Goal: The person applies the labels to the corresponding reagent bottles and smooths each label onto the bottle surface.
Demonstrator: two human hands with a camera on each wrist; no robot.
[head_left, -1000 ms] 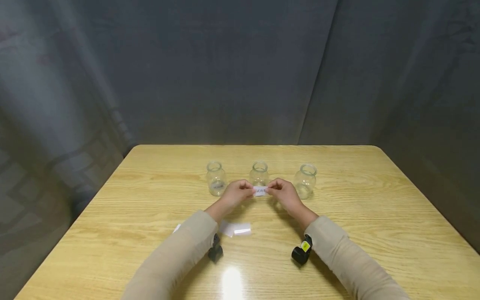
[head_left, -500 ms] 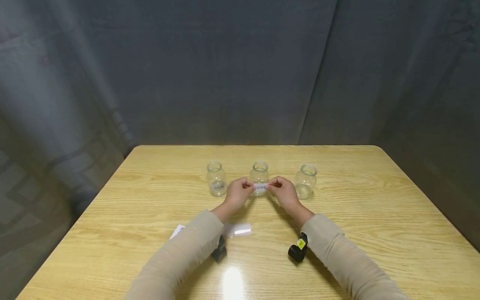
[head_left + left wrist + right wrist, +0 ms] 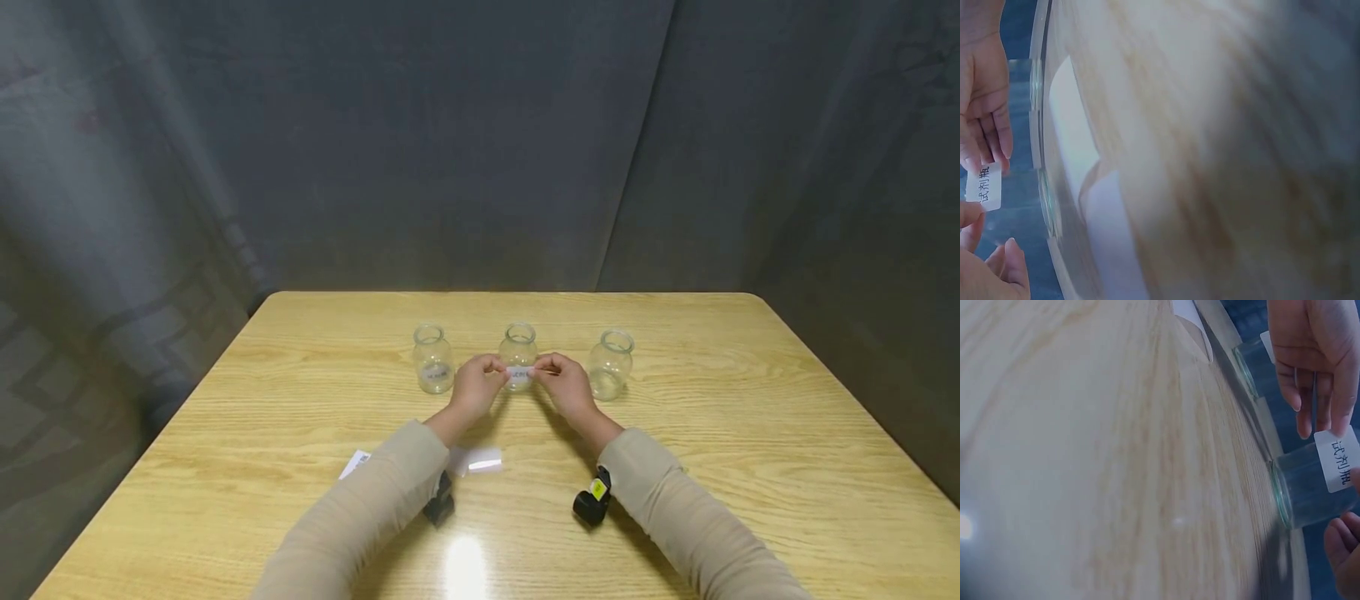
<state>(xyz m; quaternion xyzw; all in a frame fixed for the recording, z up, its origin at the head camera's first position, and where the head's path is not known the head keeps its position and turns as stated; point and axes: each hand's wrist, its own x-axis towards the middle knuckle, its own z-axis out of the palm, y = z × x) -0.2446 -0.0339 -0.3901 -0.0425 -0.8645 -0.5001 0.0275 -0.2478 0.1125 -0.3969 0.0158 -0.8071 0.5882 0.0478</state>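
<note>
Head view: the label (image 3: 519,373) is pinched between left hand (image 3: 477,387) and right hand (image 3: 567,388).

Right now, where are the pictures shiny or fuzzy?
Head view: white glare on the table near the picture's bottom, writing on the label fuzzy; left wrist view: wood grain smeared, that writing clearer; right wrist view: a small bright spot at the left edge.
</note>
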